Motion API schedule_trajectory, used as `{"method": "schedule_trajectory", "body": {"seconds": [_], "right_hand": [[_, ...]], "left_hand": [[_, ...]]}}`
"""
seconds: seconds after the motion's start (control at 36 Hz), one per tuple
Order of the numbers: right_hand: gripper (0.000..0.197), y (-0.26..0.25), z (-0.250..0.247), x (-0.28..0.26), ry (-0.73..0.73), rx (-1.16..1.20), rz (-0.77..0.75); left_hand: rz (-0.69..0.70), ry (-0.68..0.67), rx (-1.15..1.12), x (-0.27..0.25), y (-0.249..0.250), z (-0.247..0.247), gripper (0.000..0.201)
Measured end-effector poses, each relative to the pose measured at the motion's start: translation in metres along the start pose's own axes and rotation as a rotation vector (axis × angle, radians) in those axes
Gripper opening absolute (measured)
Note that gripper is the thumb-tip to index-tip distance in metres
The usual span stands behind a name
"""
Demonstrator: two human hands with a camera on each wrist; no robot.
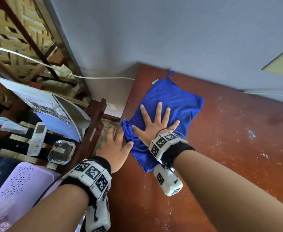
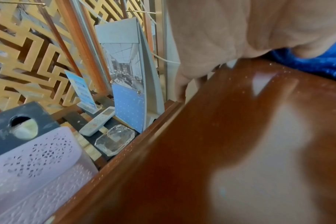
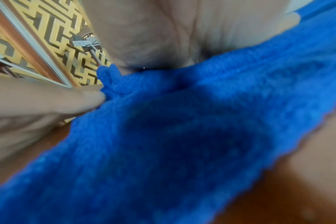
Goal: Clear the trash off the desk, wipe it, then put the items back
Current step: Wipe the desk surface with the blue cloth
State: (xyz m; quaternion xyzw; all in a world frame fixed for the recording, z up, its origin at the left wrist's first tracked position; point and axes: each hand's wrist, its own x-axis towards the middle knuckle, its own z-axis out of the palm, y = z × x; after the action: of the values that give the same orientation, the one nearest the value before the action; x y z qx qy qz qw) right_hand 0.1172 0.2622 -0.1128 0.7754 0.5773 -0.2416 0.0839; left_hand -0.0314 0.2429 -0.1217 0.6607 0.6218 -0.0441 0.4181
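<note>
A blue cloth [image 1: 174, 101] lies spread near the far left corner of the red-brown desk [image 1: 229, 148]. My right hand [image 1: 155, 121] presses flat on the cloth with its fingers spread wide. In the right wrist view the palm sits on the cloth [image 3: 182, 136]. My left hand [image 1: 115, 144] is at the desk's left edge. Its thumb lies on the desktop and touches the cloth's bunched corner. Its fingers reach over and down past the desk edge [image 2: 163, 115]. It holds nothing that I can see.
White specks [image 1: 251, 133] dot the desktop to the right. Left of the desk, on a lower chair seat, stand a calendar [image 1: 53, 111], a white remote [image 1: 37, 139], a glass ashtray [image 1: 61, 152] and a dark tissue box [image 2: 19, 124]. A lilac perforated basket [image 1: 20, 190] is nearer me.
</note>
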Motion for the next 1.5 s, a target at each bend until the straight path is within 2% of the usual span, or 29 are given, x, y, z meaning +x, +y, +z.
{"method": "schedule_trajectory", "body": {"seconds": [0.17,0.28,0.44,0.69,0.94,1.19,1.33,1.5], "right_hand": [[0.078,0.001,-0.001,-0.001,-0.013,-0.013,-0.018],[0.077,0.002,-0.001,-0.005,-0.023,-0.042,-0.045],[0.076,0.008,0.004,-0.016,-0.021,-0.086,-0.104],[0.071,-0.015,0.009,-0.024,-0.033,-0.071,-0.043],[0.069,-0.014,0.020,-0.030,0.014,-0.078,-0.105],[0.070,-0.016,0.033,-0.044,0.028,-0.051,-0.164],[0.070,-0.014,0.039,-0.057,0.019,-0.053,-0.203],[0.069,-0.014,0.045,-0.071,0.009,-0.068,-0.226]], "left_hand": [[-0.031,0.049,-0.039,-0.040,-0.021,0.004,0.068],[-0.044,-0.005,0.034,-0.071,-0.034,0.013,0.066],[-0.080,-0.041,0.020,-0.092,-0.037,0.026,0.064],[-0.139,-0.042,0.012,-0.119,-0.039,0.037,0.061],[-0.173,-0.035,0.149,-0.120,-0.041,0.045,0.069],[-0.233,-0.075,0.133,-0.116,-0.037,0.042,0.069],[-0.225,-0.028,0.170,-0.115,-0.037,0.045,0.069],[-0.237,-0.058,0.140,-0.115,-0.038,0.043,0.067]]}}
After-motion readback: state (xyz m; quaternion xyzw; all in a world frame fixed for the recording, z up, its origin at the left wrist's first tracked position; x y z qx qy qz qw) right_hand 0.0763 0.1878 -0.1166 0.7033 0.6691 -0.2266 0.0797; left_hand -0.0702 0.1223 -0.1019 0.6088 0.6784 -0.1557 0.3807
